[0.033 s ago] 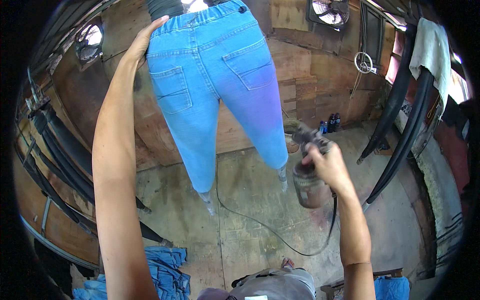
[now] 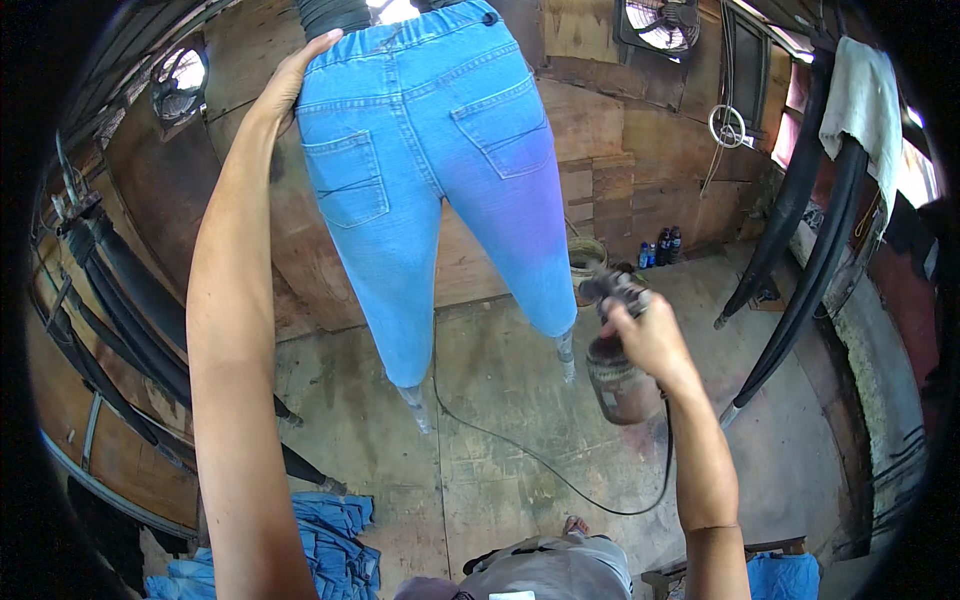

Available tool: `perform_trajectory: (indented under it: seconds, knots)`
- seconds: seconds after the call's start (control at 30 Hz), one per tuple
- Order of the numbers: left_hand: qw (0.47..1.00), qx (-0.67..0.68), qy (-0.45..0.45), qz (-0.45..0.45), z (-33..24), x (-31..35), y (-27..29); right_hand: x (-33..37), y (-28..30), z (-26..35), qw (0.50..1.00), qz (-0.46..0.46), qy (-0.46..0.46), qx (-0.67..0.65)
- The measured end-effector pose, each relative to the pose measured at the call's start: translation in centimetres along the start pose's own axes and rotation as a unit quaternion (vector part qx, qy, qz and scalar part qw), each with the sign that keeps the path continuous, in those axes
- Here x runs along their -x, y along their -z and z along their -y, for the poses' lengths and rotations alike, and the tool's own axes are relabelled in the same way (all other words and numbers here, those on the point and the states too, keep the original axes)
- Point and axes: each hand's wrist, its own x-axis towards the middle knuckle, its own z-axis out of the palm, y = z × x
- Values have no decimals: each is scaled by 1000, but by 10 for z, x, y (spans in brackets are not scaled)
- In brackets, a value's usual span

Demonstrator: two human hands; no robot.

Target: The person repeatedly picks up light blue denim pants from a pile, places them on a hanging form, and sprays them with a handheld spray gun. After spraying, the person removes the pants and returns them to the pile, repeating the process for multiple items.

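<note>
Jeans mounted upright on form; left hand at waistband, right hand holding spray gun beside one leg.

Blue jeans [image 2: 440, 180] hang inflated on a form, seat toward the camera, with a purple tint over one thigh. Left hand [image 2: 290, 85] lies flat with fingers spread against the waistband's left edge, gripping nothing. Right hand [image 2: 650, 340] is wrapped around a spray gun [image 2: 612, 290], whose dark paint cup [image 2: 620, 380] hangs just below the fist, near the tinted leg's cuff but apart from it. A black hose [image 2: 560, 480] trails across the wooden floor [image 2: 500, 400]. Folded blue jeans pile [image 2: 330, 545] sits at lower left; a wall fan [image 2: 660, 22] is at top.
</note>
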Motion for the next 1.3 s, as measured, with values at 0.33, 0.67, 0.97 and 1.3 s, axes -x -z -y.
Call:
perform_trajectory:
  seconds: [0.33, 0.67, 0.97, 1.3]
  knots:
    - [996, -87, -20, -9, -27, 11, -7, 7, -10, 96, 940, -115, 207, -244]
    - [998, -32, -5, -53, -65, 42, -32, 21, -57, 53, 999, 8, 26, -38]
    - [987, -107, -36, -113, -66, 42, -39, 63, -38, 103, 933, -33, 141, -330]
    - [947, -183, 24, -262, -67, 35, -60, 64, -73, 90, 998, 46, -32, -40]
